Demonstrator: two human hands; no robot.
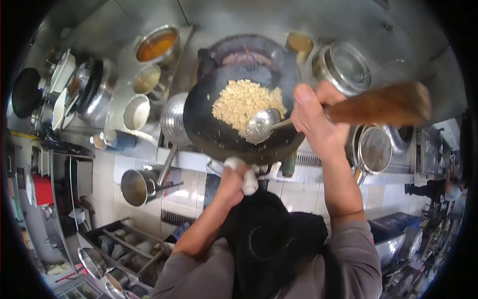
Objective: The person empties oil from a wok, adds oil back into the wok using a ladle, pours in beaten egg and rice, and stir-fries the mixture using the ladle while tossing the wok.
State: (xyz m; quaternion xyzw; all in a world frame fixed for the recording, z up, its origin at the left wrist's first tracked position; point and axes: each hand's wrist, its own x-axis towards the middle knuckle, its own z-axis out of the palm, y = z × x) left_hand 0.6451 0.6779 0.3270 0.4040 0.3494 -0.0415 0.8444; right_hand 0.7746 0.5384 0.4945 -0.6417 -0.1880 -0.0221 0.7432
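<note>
A dark wok (201, 127) tilts toward me over the stove. In it lies a heap of pale yellow, grainy food (241, 99) that looks like fried rice. My right hand (318, 119) is closed around a ladle (264, 123), whose thick wooden handle sticks out to the right. The ladle's metal bowl rests at the lower right edge of the food. At the wok's near rim, my left hand (230, 185) is closed on a folded white cloth (250, 183). The cloth sits against the rim; the wok's grip beneath it is hidden.
Left of the wok hangs a perforated strainer (174, 117). Beyond it stand a pot of orange liquid (158, 46) and small metal containers (137, 112). A lidded steel pot (343, 67) and a mesh sieve (374, 149) are on the right. Below left is another pot (135, 188).
</note>
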